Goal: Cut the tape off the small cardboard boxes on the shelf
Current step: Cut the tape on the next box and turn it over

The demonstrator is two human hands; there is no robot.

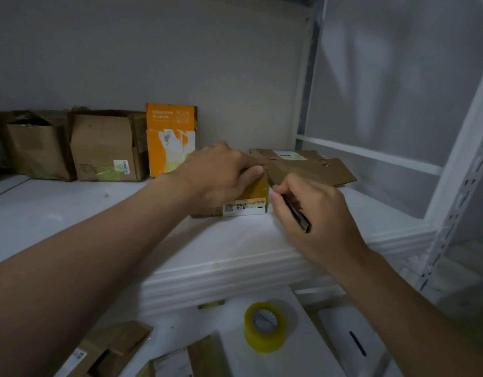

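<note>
Your left grip (221, 172) clamps down over the top of the small brown cardboard box (255, 191), fingers curled round its upper edge. The box stands on the white shelf (99, 213), near the front lip and between your two hands. Your right grip (313, 210) pinches a slim black utility knife (297, 213), with the tip aimed at the box's right face. The tip itself is hidden, so contact cannot be confirmed.

The step in hand appears to be the opening of a cut on this box. The next move likely calls for a shallow, steady draw along the seam, with the left fingers kept out of the blade path.

The box wrap is glossy, yellowish film, probably slick. A white printed label (244, 209) crosses its lower front. At far left stand open matte brown cartons (104, 148), then an orange-and-white carton (169, 137). Flattened brown cardboard (311, 167) lies behind the box.
</note>
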